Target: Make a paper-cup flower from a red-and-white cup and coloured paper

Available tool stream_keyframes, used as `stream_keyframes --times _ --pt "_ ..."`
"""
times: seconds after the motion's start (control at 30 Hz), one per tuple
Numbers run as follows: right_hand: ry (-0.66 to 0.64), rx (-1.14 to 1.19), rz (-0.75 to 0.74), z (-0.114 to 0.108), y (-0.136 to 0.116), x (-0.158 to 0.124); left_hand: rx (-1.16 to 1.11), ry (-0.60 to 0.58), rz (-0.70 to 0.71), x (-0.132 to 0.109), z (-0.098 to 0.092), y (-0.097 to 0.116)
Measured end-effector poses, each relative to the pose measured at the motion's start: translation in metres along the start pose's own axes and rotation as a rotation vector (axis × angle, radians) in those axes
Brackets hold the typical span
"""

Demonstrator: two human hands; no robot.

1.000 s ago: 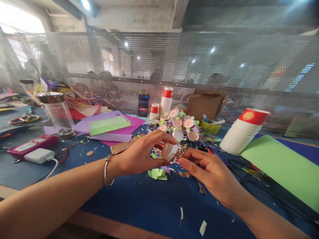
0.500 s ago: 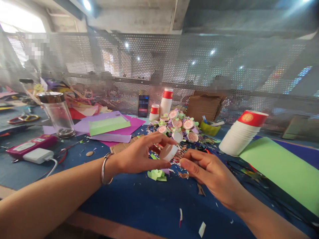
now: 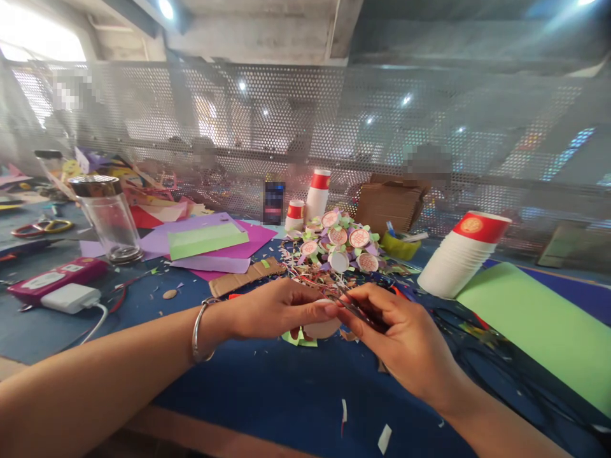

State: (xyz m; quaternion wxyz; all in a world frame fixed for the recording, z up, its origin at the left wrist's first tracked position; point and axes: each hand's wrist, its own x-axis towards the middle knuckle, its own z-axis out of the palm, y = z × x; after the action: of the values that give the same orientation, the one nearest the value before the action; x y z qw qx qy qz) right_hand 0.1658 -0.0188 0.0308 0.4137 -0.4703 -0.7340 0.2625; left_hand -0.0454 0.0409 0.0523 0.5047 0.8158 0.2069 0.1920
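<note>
upper-left opening point(image 3: 41, 38) blown out | ceiling lamp point(image 3: 166, 9) glaring | mesh screen point(image 3: 281, 108) hazy | tabletop point(image 3: 267, 394) softly lit | edges stretched

One cam, worn on the head, faces fwd & down from above and behind the hands. L hand point(image 3: 272, 312) and R hand point(image 3: 403, 324) show mid-frame, lower half, close to the lens, forearms point(image 3: 119, 356) entering from the bottom corners. View's v. wide: table point(image 3: 258, 388) under the hands, jar point(image 3: 114, 226) off to their L, cup stack point(image 3: 446, 261) to their R, mesh screen point(image 3: 272, 114) well beyond, ceiling point(image 3: 252, 28) up top. Pic's squeezed in ht.
</note>
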Motion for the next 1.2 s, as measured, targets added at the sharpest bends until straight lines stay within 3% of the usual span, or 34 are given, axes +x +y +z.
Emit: stream_keyframes --times 0.27,0.4,0.53,0.77,1.07,1.2 --pt "0.04 -0.052 0.009 0.002 -0.002 0.001 -0.034 0.117 0.013 -0.005 0.012 0.006" --pt "0.027 -0.047 0.021 0.005 -0.002 0.001 0.13 0.148 -0.161 -0.01 0.017 0.005" --pt "0.005 -0.015 0.047 0.003 -0.003 0.004 0.081 0.147 -0.246 -0.009 0.021 -0.004" --pt "-0.128 0.224 0.166 -0.005 -0.003 0.01 -0.006 0.096 -0.136 -0.004 0.02 -0.009" --pt "-0.24 0.429 0.224 -0.009 -0.005 0.008 0.268 0.114 0.03 -0.012 0.016 0.002" --pt "-0.16 0.473 0.215 -0.011 -0.004 0.008 -0.026 0.156 0.038 -0.007 0.017 -0.001"
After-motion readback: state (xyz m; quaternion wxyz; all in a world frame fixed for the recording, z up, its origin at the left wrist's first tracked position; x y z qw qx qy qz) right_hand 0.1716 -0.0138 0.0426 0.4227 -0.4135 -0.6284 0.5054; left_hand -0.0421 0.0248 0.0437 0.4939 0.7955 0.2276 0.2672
